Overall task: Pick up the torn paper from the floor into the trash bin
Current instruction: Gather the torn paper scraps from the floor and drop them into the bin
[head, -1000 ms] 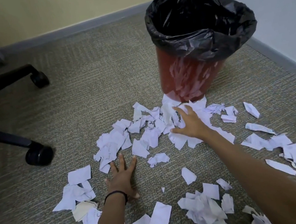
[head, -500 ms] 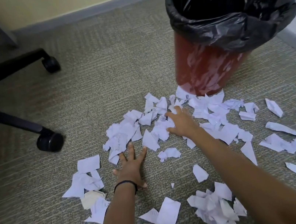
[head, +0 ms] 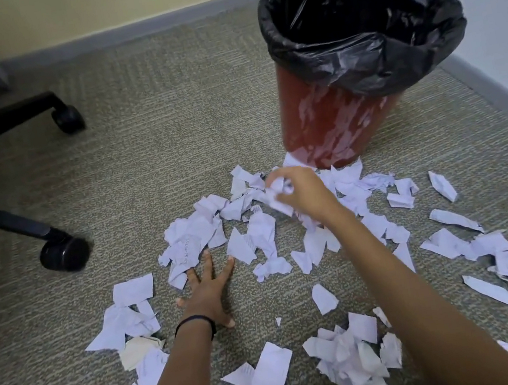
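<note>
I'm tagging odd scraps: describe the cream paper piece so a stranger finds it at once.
Start at the left hand flat on the carpet. Left of its black wristband lies a cluster of torn scraps. The crumpled cream piece there is the only yellowish one; its neighbours are bluish white.

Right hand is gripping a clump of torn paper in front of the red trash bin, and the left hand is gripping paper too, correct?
Not quite. The head view shows the right hand gripping a clump of torn paper before the red trash bin, but the left hand grips nothing: it rests flat on the carpet, fingers spread.
</note>
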A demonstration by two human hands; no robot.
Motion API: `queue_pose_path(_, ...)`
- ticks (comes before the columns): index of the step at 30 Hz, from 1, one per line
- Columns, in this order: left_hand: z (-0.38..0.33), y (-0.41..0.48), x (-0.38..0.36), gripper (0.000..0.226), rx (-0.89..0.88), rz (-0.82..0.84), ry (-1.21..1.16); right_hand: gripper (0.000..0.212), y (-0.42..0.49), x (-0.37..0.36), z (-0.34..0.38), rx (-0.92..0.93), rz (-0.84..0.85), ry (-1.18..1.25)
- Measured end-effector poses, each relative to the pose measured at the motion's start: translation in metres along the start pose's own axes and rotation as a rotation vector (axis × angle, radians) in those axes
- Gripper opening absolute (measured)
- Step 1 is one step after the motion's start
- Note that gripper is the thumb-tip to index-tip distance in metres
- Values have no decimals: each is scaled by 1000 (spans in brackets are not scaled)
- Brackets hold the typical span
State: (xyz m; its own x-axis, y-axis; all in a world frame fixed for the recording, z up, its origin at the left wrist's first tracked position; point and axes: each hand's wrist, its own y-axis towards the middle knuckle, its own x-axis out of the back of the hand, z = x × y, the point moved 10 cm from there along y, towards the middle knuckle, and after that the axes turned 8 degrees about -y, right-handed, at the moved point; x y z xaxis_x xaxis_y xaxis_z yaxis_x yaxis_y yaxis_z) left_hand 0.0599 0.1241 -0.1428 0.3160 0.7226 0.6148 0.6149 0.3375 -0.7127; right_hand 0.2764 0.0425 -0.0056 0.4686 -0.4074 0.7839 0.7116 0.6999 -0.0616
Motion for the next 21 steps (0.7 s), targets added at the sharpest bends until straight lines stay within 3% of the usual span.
queue_pose_path(5,1,0,0,117,-3,-6,12,35,-7,127,48,25,-245,506)
queue_pose_path(8,2,2,1,117,-8,-17,40,25,-9,192,49,44,-440,836)
queue_pose_path(10,2,3,1,117,-10,-20,49,20,-2,212,34,-42,-497,1119)
queue_pose_path(13,3,5,-1,117,-14,-16,59,30,8,214,14,-186,-483,1524)
queue_pose_path(15,3,5,-1,118,-19,-11,71,36,10,204,12,-304,-366,1539)
queue_pose_path(17,3,6,-1,118,-25,-9,83,38,8,196,18,-303,-302,1616)
queue_pose_path(19,4,9,-1,117,-34,-2,88,52,3,199,17,-244,-359,1622)
queue_pose_path(21,5,11,-1,116,-50,5,103,49,-9,203,10,-232,-456,1404)
